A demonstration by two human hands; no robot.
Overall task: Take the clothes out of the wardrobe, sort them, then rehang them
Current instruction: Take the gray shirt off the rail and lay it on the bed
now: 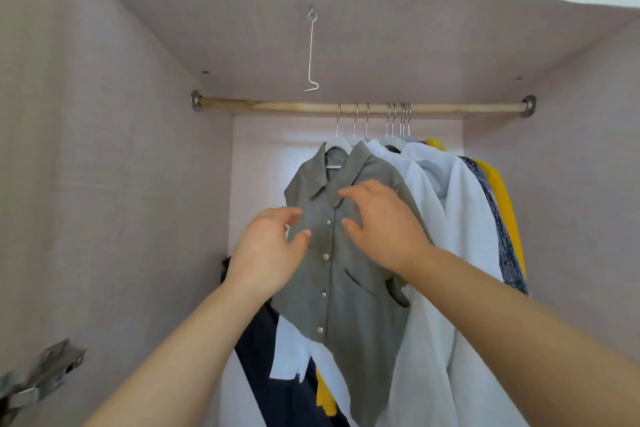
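Hanging on rail, grey shirt, left hand, right hand open against it, gripping nothing, white shirts beside

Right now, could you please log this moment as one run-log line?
stage: clothes hanging | left hand: open, at grey shirt front | right hand: open, over its shoulder | grey shirt: on hanger on rail

two hands were in view: one left hand and one right hand. one wooden rod carried seven hanger hooks, the last few too bunched to count surely. one grey shirt showed four buttons. one wire hook hung alone. two door hinges showed.
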